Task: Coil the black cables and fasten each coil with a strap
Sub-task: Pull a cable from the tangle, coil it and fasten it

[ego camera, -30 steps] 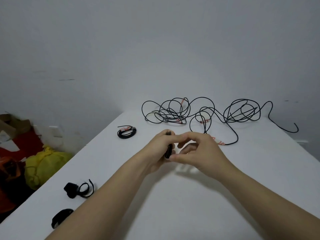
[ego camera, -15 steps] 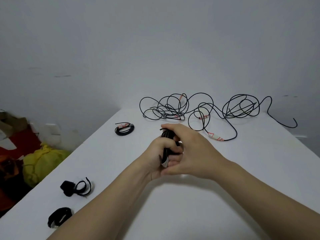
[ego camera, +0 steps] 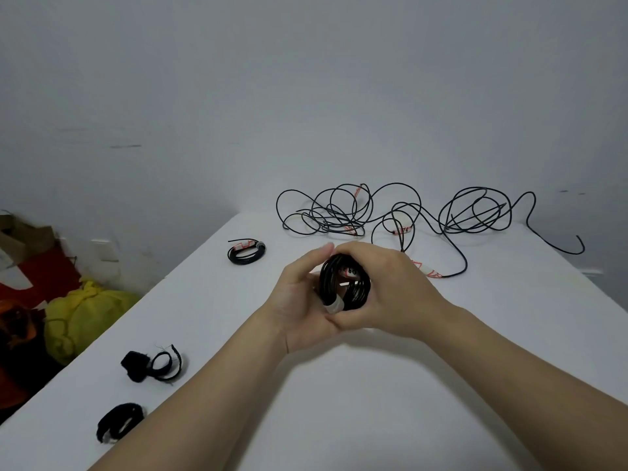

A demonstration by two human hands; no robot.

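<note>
Straps first, nearest to us: we are logging the nearest strap [ego camera: 119,422], lying curled on the white table [ego camera: 373,419] well to the near left of the coil [ego camera: 345,283]. A second strap [ego camera: 153,365] is lying just beyond it, also near-left of the coil and well apart from it. No hand is touching either.

The coil is being held between both hands. The left hand [ego camera: 302,300] is cupping it from the left and below, with the thumb raised beside its top. The right hand [ego camera: 390,294] is wrapping it from the right, fingers curled over the top. Both grips are closing on the coil and nothing else is showing in either. A pale grey band [ego camera: 334,305] is crossing the coil's lower edge; we cannot tell whether it is a strap or a fitting.

Far-left of the coil, a finished coil [ego camera: 246,252] is lying on the table. Beyond the coil and to its right, the loose cables [ego camera: 390,215] are sprawling in a tangle.

We are judging the winding done and the turns being squeezed into shape, with fastening pending. The next move is calling for one hand to pin the turns alone while the other reaches near-left for a strap; a slack pinch is likely to let the turns spring apart.
</note>
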